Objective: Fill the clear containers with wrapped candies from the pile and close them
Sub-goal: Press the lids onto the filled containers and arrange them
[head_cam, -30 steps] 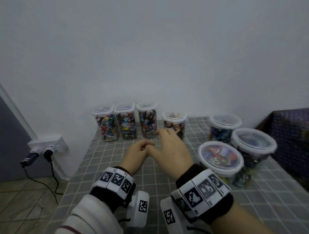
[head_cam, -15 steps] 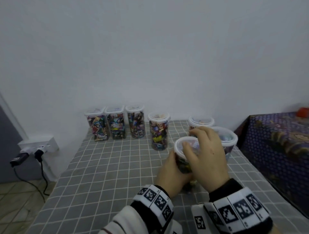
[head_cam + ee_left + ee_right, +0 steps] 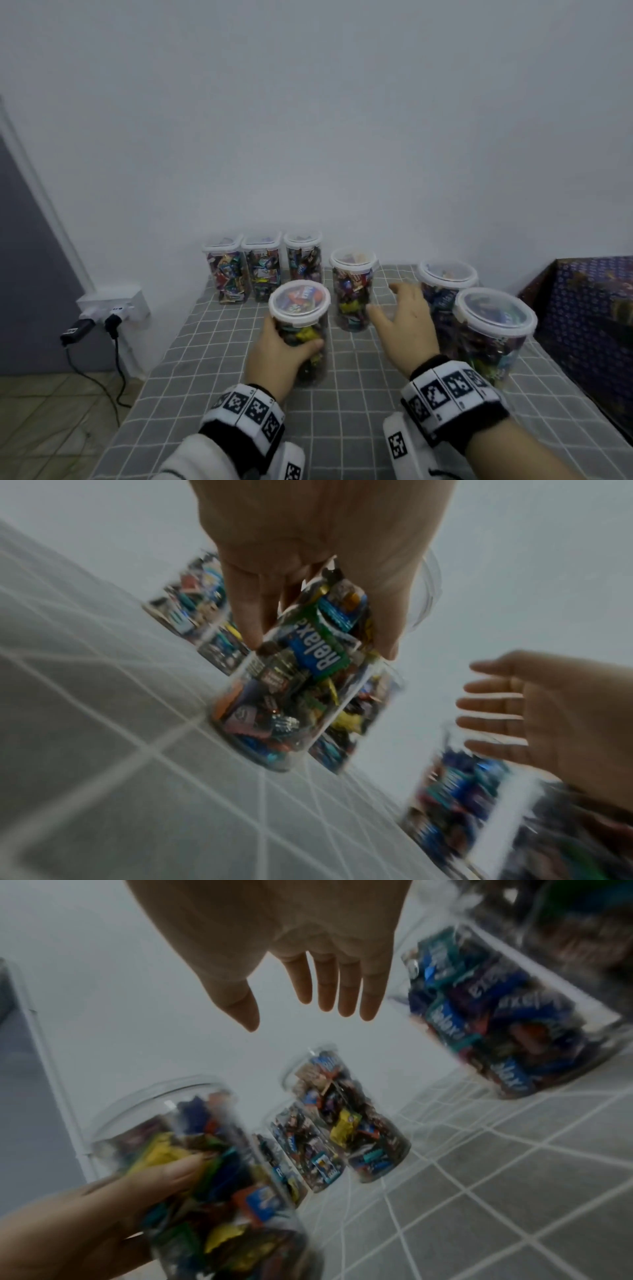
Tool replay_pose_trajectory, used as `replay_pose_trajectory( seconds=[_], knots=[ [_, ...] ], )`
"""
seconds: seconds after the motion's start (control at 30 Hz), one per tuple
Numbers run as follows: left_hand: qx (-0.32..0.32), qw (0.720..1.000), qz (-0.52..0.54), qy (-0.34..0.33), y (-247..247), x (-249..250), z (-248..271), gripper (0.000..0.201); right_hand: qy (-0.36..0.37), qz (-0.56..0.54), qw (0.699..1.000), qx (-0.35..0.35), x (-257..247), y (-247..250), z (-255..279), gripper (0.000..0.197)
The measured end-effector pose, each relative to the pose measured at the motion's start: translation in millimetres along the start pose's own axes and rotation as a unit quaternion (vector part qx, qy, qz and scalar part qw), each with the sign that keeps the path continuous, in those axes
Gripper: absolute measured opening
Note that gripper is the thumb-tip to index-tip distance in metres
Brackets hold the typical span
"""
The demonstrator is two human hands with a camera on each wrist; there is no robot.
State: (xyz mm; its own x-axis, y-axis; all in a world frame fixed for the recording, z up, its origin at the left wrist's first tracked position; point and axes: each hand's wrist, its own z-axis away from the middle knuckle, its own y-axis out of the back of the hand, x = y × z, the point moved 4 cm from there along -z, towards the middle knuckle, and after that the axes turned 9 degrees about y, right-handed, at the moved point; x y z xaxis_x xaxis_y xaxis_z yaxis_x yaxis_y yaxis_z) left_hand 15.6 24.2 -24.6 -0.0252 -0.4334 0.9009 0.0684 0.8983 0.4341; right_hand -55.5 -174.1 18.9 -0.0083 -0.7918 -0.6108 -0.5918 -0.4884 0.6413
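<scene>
A clear round container [image 3: 301, 318] full of wrapped candies, its white lid on, stands on the grey checked tablecloth [image 3: 342, 428]. My left hand [image 3: 281, 353] grips its side, thumb across the front; the left wrist view shows the same container [image 3: 301, 696] under the curled fingers. My right hand [image 3: 404, 322] hovers open to its right, fingers spread, holding nothing; in the right wrist view the straight fingers [image 3: 325, 988] point at the wall above the held container [image 3: 205, 1177]. No loose candy pile is in view.
Three lidded square jars [image 3: 263, 270] line the wall. A taller round jar [image 3: 352, 291] stands behind the hands, two wide lidded tubs [image 3: 493, 329] at right. A patterned dark cloth [image 3: 589, 308] borders the right edge; a wall socket [image 3: 113, 305] with plugs sits left.
My left hand has carried the container leftward across the table. My right hand has come off its lid and now hovers open beside it. The camera view shifted too.
</scene>
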Motion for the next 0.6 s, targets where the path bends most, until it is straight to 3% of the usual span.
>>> replay_pose_trajectory(
  seconds=[0.13, 0.3, 0.43, 0.6],
  knots=[
    [0.064, 0.998, 0.006, 0.023, 27.9, -14.1, -31.7, 0.086, -0.072, -0.044, 0.996, -0.017, 8.8, -30.6, -27.7, 0.065],
    [0.093, 0.995, 0.015, 0.027, 41.1, -23.2, -64.3, 0.087, -0.142, -0.096, 0.985, -0.006, 23.8, -63.2, -57.3, 0.073],
    [0.088, 0.996, 0.008, 0.018, 38.8, -21.6, -83.7, 0.089, -0.152, -0.112, 0.982, -0.002, 37.1, -86.9, -72.3, 0.082],
    [0.076, 0.997, -0.009, 0.014, 34.6, -18.6, -95.0, 0.088, -0.154, -0.111, 0.982, 0.001, 42.2, -96.7, -91.1, 0.074]
  ],
)
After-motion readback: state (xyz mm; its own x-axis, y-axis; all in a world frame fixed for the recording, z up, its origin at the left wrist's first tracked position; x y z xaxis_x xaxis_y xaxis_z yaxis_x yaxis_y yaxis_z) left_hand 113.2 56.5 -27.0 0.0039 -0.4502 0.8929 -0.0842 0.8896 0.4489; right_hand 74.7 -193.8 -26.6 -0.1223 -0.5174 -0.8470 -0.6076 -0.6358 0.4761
